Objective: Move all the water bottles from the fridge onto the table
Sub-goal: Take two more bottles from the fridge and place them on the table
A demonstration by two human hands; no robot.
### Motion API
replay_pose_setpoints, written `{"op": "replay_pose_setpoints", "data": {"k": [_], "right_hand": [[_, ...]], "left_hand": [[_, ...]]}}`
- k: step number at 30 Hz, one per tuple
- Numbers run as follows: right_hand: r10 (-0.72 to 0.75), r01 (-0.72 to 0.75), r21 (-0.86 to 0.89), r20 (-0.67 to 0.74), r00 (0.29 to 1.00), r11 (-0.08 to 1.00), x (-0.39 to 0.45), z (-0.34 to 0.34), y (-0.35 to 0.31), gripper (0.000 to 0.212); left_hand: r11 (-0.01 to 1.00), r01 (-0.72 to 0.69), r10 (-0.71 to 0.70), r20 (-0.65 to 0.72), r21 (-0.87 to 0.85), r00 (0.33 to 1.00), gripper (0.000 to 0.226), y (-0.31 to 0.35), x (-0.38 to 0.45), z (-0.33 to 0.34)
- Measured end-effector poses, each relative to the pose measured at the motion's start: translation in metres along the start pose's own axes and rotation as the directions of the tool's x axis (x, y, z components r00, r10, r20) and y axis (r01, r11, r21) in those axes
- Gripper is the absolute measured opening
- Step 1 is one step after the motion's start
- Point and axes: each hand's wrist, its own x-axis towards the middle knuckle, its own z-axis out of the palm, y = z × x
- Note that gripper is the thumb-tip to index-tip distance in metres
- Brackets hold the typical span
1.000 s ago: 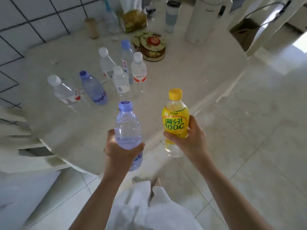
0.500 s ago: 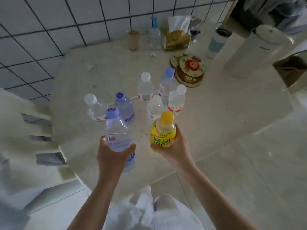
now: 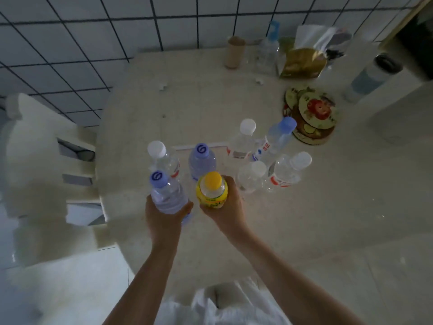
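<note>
Where both hands meet: just below the middle of the frame, over the near part of the table [image 3: 304,219]; each carries one bottle
Left hand [image 3: 164,218]: fingers wrapped round the lower body of a clear bottle with a blue cap [image 3: 167,193]; the bottle stands upright, cap toward the upper left of the hand
Right hand [image 3: 228,211]: fingers curled round a yellow bottle [image 3: 212,192] with a yellow cap; it sits just right of the blue-capped one, the two almost touching
Whether the held bottles rest on the table: cannot tell
Bottles already on the table: six, clustered in the middle of the frame just above the hands; a white-capped bottle [image 3: 164,158] at the left; a second blue-capped bottle [image 3: 202,159] beside it; a white-capped one [image 3: 243,139] further up; a tall light-blue-capped bottle [image 3: 275,141] leaning in view to its right; a low white-capped one [image 3: 253,177] just right of the yellow bottle; a red-labelled bottle [image 3: 287,173] at the far right of the cluster
Coasters [image 3: 312,113]: a round flowered stack, right of centre, near the tall bottle
Upper right of the frame: a cardboard tube [image 3: 235,52]; a gold bag [image 3: 303,63]; a tumbler [image 3: 372,77]
Left edge: a white chair [image 3: 35,172] beside the table
Top: a tiled wall [image 3: 117,31]
</note>
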Motion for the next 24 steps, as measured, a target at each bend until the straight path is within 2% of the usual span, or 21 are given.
{"op": "replay_pose_setpoints", "data": {"k": [4,6,9,13,17,21,24], "right_hand": [[-0.095,0.097,-0.076,0.020,0.995,0.992,0.010,0.005,0.012,0.060],[-0.098,0.099,-0.100,0.014,0.995,0.990,0.014,0.007,0.020,0.061],[-0.080,0.080,-0.107,0.001,0.997,0.991,0.014,0.008,0.027,0.065],[-0.051,0.049,-0.072,-0.023,0.998,0.996,0.018,0.009,0.031,0.065],[-0.077,0.077,-0.077,0.006,0.997,0.994,0.021,0.012,0.034,0.063],[-0.086,0.085,-0.102,-0.008,0.996,0.991,0.021,0.014,0.038,0.064],[-0.052,0.049,-0.125,-0.022,0.998,0.991,0.018,0.015,0.036,0.061]], "left_hand": [[0.993,-0.069,0.079,-0.108,0.096,0.991,0.063,-0.011,-0.002,0.003],[0.989,-0.103,0.117,-0.132,0.107,0.984,0.068,-0.014,-0.005,0.005],[0.991,-0.087,0.101,-0.147,0.097,0.984,0.068,-0.022,-0.003,0.007],[0.989,-0.075,0.089,-0.110,0.127,0.990,0.066,-0.033,0.001,0.011],[0.988,-0.074,0.092,-0.128,0.138,0.988,0.068,-0.032,0.003,0.013],[0.986,-0.068,0.082,-0.090,0.150,0.993,0.070,-0.031,0.006,0.013],[0.967,-0.111,0.127,-0.057,0.230,0.990,0.071,-0.029,0.005,0.010]]}}
